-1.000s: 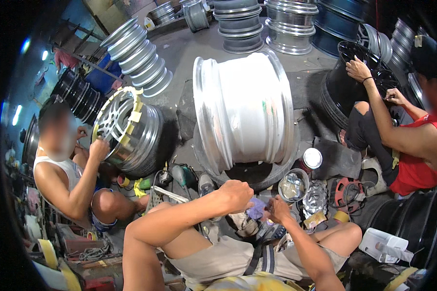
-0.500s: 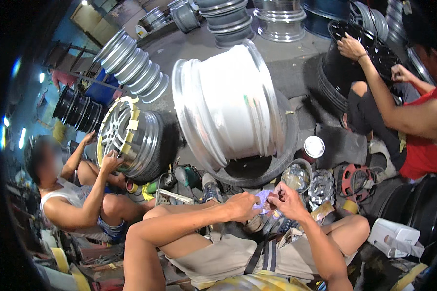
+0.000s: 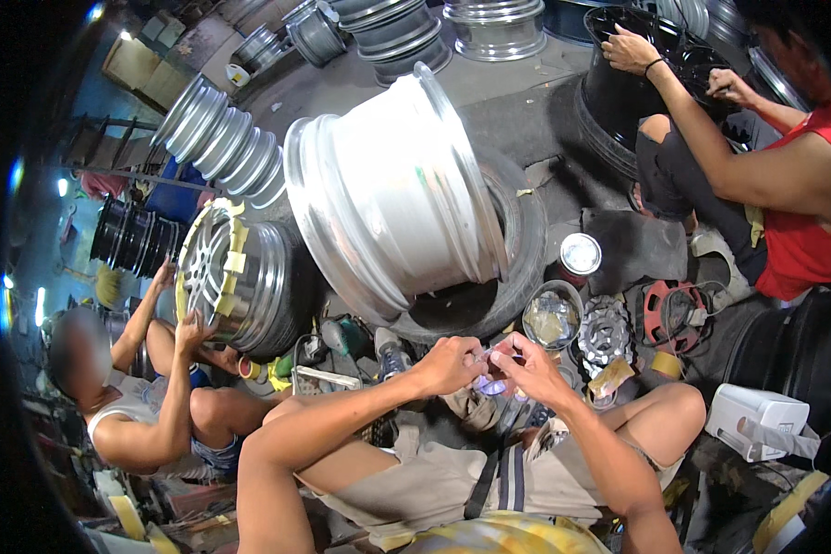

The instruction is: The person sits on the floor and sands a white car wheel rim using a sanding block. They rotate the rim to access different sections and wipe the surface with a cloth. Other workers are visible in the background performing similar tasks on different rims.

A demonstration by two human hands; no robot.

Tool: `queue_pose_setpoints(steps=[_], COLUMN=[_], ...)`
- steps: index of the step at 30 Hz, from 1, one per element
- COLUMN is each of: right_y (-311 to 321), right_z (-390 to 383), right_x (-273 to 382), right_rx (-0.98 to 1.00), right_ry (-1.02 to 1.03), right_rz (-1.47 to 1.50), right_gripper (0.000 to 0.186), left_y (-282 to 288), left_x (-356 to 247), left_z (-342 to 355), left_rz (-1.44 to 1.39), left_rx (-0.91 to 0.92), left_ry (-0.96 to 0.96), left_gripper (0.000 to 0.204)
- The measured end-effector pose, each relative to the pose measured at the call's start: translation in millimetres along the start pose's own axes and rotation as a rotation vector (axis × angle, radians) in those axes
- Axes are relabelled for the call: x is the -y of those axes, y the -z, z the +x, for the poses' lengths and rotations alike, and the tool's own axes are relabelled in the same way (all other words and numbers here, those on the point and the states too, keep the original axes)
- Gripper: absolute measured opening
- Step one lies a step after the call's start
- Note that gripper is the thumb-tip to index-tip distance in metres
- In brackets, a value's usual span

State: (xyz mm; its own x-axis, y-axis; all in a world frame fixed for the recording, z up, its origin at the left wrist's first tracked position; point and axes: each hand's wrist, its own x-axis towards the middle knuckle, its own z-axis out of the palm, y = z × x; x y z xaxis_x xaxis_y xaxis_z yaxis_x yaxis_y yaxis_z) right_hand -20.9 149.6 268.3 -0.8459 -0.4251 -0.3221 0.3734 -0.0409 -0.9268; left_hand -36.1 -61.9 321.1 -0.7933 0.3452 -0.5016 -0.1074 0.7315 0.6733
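Note:
My left hand (image 3: 452,365) and my right hand (image 3: 527,367) meet above my lap, fingertips pinched close together. Both hands are closed on something small that I cannot make out. Just beneath the fingers shows a crumpled purple piece (image 3: 493,384); whether it hangs from them or lies lower, I cannot tell. Beyond my hands, a large silver wheel rim (image 3: 392,189) rests tilted on a black tyre (image 3: 524,208). Near my right hand stands a round container (image 3: 552,316) with crumpled material inside.
At left, a person (image 3: 152,397) holds a wheel (image 3: 258,286) edged with yellow tape. Another person in red (image 3: 808,203) handles a black rim (image 3: 619,102) at right. A lidded can (image 3: 580,254), a red reel (image 3: 671,314), a tape roll (image 3: 666,365) and a white box (image 3: 755,420) lie around.
My hands have drawn closer together, fingertips now meeting. The purple piece, earlier spread between them, now shows lower and smaller. The whole view has shifted, so most background things appear further left and higher.

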Motion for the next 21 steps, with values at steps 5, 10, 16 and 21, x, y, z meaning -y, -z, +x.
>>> queue_pose_setpoints(steps=[5,10,16,21], right_y=[7,6,-4,-13], right_z=[-3,-3,-2,-8], right_x=[2,1,14,15], right_rx=[0.145,0.181,0.045,0.027], right_ry=[-0.101,-0.036,0.040,-0.010], right_rz=[0.119,0.110,0.162,0.167], right_gripper=[0.020,0.023,0.018,0.023], left_y=[13,18,23,24], left_x=[-7,-16,-5,-9], left_z=[0,-13,-15,-29], left_rz=[-0.037,-0.116,-0.219,-0.348], left_rx=[-0.002,-0.043,-0.188,-0.205], left_ry=[-0.146,-0.205,-0.173,-0.173], left_gripper=[0.020,0.020,0.023,0.018])
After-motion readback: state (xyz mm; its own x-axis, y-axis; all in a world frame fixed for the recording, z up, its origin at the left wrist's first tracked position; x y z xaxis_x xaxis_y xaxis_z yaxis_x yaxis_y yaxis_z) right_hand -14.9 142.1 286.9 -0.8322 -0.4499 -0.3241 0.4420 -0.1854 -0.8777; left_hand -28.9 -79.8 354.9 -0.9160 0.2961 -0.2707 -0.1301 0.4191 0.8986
